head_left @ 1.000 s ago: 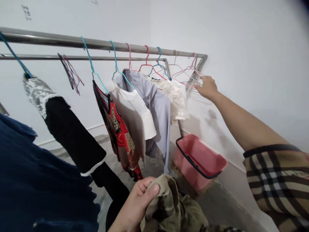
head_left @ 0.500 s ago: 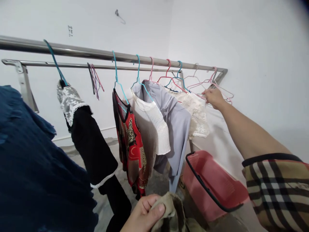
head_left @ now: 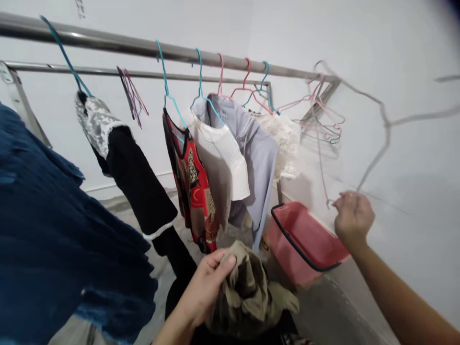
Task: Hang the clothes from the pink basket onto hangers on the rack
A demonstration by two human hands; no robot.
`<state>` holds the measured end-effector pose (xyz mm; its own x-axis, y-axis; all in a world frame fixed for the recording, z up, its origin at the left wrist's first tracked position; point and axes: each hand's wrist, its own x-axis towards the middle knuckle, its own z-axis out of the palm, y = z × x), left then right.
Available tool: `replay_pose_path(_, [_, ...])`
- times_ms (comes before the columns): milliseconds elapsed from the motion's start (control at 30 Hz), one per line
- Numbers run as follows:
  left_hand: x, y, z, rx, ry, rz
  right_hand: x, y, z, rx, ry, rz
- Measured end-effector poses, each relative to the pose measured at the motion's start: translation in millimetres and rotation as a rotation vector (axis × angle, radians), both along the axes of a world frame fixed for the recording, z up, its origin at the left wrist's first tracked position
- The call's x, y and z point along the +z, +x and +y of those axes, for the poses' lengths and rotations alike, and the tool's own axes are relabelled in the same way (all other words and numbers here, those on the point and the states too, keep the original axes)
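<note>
My left hand (head_left: 204, 287) is closed on a bunched olive-green garment (head_left: 247, 297) low in the middle. My right hand (head_left: 352, 218) is closed on a thin wire hanger (head_left: 386, 120), blurred by motion, held off the rail against the white wall on the right. Above runs a steel clothes rail (head_left: 143, 45). Several garments hang from it on coloured hangers: a black piece with lace (head_left: 132, 177), a red patterned top (head_left: 192, 191), a cream top (head_left: 223, 163) and a grey shirt (head_left: 257, 158). Empty pink hangers (head_left: 319, 120) cluster at the rail's right end.
A pink plastic basket (head_left: 305, 239) with a black rim stands on the floor against the wall, below the rail's right end. A dark blue cloth (head_left: 53, 239) fills the left foreground. Thin purple hangers (head_left: 131, 93) hang on a second, rear rail. The floor is grey concrete.
My right hand has come down from the rail's right end with a wire hanger in it. My left hand still holds the olive garment. The view shifted slightly.
</note>
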<state>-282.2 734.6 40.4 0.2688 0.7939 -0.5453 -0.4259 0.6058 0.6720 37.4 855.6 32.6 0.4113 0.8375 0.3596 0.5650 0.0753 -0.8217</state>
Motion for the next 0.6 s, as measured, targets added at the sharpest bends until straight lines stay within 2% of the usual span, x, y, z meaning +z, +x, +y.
replay_pose_path(67, [2.1, 4.8, 1.1, 0.069, -0.030, -0.005, -19.4, 0.0, -54.0, -0.003, -0.073, 0.086])
replay_pose_path(133, [1.4, 10.8, 1.9, 0.124, -0.058, -0.007, -28.7, -0.2, -98.0, 0.032, -0.108, 0.259])
replay_pose_path(200, [-1.1, 16.6, 1.8, 0.158, -0.063, -0.004, -28.3, 2.6, -131.7, 0.071, -0.114, 0.467])
replay_pose_path(267, [-3.6, 21.1, 0.9, 0.182, -0.047, -0.011, -23.2, 11.6, -157.4, 0.109, -0.142, 0.573])
replay_pose_path(333, [-5.2, 23.9, -0.5, 0.200, -0.033, -0.022, -18.6, 26.7, -178.2, 0.159, -0.216, 0.557])
replay_pose_path(400, [-5.1, 25.2, -2.3, 0.216, -0.029, -0.024, -15.9, 43.6, -194.8, 0.272, -0.339, 0.512])
replay_pose_path(500, [-2.2, 25.6, -5.2, 0.224, -0.029, -0.031, -13.4, 62.3, -208.9, 0.503, -0.532, 0.453])
replay_pose_path(600, [1.6, 24.7, -8.5, 0.220, -0.030, -0.055, -14.0, 72.4, -210.8, 0.783, -0.656, 0.405])
